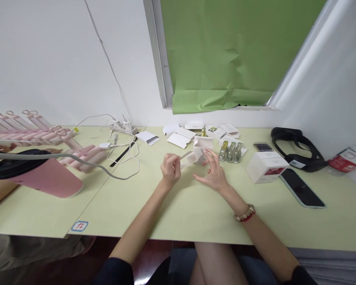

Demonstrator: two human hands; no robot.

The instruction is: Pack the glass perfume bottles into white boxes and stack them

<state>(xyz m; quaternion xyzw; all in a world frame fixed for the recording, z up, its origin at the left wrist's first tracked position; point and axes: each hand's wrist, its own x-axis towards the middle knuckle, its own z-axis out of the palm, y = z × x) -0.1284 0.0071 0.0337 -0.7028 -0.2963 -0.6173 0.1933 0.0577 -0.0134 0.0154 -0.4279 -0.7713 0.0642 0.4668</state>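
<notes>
My left hand (170,168) is closed, with its fingers pinched on a small whitish, see-through piece (188,159) that looks like a box insert. Its exact kind is hard to make out. My right hand (213,173) has thumb and fingers spread apart, and its fingertips reach an open white box (203,142) just beyond. Whether they press on that box I cannot tell. Small glass bottles (233,152) stand right of the box, one with a gold cap. Another gold-capped bottle (203,132) shows behind the box.
Flat white cartons (179,140) lie along the back. To the right are a white box (267,167), a phone (303,188), a black headset (299,152) and a bottle (347,160). Leftward stand a pink cup (47,177), cables, pink tubes (87,156) and another person's arm (1,192).
</notes>
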